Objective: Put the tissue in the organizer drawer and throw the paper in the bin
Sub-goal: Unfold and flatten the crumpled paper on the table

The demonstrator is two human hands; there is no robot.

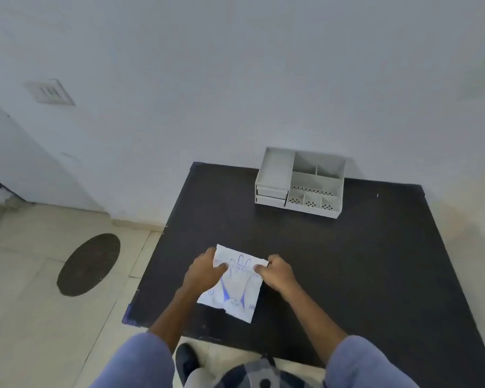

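A white packet [234, 284] printed with blue hand outlines and lettering lies on the near part of a dark table [347, 261], a little left of its middle. Both hands are on the packet's far end: the left hand [205, 271] grips the far left corner, fingers curled over the edge and thumb pressing on the printed face, and the right hand [276, 271] pinches the far right corner in the same way, knuckles bent and fingertips closed on the packet. The near end of the packet rests flat on the table between the two forearms. Whether this packet is the tissue or the paper cannot be told. Blue sleeves [140, 362] cover both upper arms. At the far edge of the table, against the pale wall [235, 79], stands a grey organizer [300, 183], well apart from the hands; its two small drawers [271, 196] on the left side are closed, and its open compartments sit to the right. On the tiled floor [39, 317] to the left lies a dark oval mat [88, 264].
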